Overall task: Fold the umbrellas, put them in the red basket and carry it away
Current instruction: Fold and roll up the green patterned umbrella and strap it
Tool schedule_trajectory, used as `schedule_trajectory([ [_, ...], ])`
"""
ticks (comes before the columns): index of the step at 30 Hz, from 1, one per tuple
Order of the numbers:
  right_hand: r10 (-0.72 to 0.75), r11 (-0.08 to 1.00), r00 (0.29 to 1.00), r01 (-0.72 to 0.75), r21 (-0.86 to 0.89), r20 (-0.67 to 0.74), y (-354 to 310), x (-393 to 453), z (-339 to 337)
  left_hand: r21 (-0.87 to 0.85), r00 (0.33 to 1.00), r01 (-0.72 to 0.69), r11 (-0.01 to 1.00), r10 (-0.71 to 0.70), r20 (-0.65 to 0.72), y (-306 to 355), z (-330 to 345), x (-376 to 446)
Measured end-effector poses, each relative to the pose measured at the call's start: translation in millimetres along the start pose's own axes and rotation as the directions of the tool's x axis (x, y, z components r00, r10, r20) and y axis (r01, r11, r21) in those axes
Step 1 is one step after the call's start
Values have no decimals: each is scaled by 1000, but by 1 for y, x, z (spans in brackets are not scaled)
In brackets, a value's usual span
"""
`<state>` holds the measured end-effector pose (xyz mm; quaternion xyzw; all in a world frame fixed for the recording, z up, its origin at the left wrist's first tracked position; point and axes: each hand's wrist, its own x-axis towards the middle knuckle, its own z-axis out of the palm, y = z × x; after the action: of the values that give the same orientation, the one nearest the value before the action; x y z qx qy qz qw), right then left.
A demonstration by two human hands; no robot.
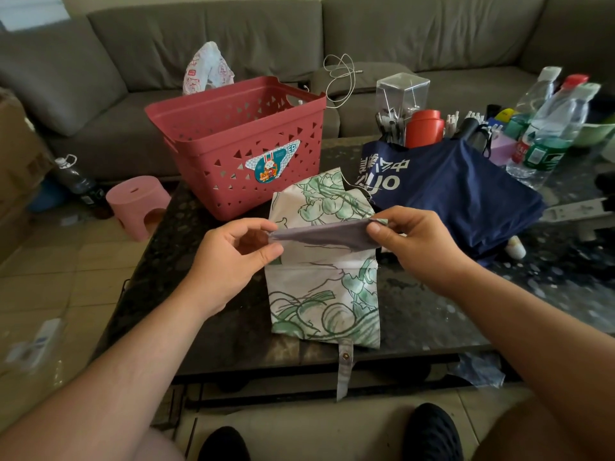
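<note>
Hands, left and right, pinched on a fold of the green-printed umbrella over the desk, navy umbrella unfolded, red basket apparently empty.

The floral umbrella shows only flattened canopy cloth; its shaft and handle lie hidden beneath, and the fold pinched by the hands covers its middle. The fingertips of the left hand and the right hand disappear behind that fold. The navy umbrella covers all but a pale tip of the small object at its near edge. The red basket hides its own floor behind the front wall. The bottles at the right edge are smeared, their labels unreadable. The white item on the floor at left is too blurred to identify.
</note>
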<state>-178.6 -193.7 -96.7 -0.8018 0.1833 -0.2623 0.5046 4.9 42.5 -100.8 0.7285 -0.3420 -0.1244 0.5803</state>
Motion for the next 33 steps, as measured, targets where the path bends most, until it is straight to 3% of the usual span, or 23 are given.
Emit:
schedule_trajectory([
  [5,-26,1000,1000,26,5,-6,-4,0,-1,-80,1000,-4,997,4,7,2,6,-1],
  [9,-34,999,999,35,19,-22,-5,0,-1,-220,998,52,974,-60,-32,2,8,1],
  [17,-37,998,998,35,-43,-54,-11,0,-5,-332,984,166,928,-178,-5,2,3,3],
  [25,-40,997,999,38,-67,-23,-17,-1,-7,-73,999,21,997,-23,-27,-8,-6,4],
  [28,-11,998,997,16,-66,83,-27,-5,-16,-36,998,-40,999,41,40,-5,-15,4],
  [31,9,993,949,28,-111,314,-31,-10,-26,-35,967,15,999,-6,256,-3,-26,-1],
  [33,71,988,895,0,-158,441,-25,-13,-26,84,927,9,996,-40,372,-7,-29,-5],
])
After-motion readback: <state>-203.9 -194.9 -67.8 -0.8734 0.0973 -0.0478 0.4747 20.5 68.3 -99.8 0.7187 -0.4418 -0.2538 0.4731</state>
